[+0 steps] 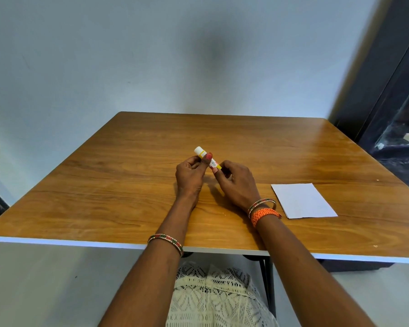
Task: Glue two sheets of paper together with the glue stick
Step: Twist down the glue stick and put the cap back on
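Slantwise above the middle of the wooden table (104,185), one glue stick (207,159) runs with its long axis from the white capped end, up and to the far left, down to the yellow end at the near right. Both hands hold it: the left hand (190,175) pinches the upper body between thumb and fingers, the right hand (236,182) grips the lower end, fingers curled. White paper (304,200) lies flat at the right; whether one sheet or two stacked, I cannot tell.
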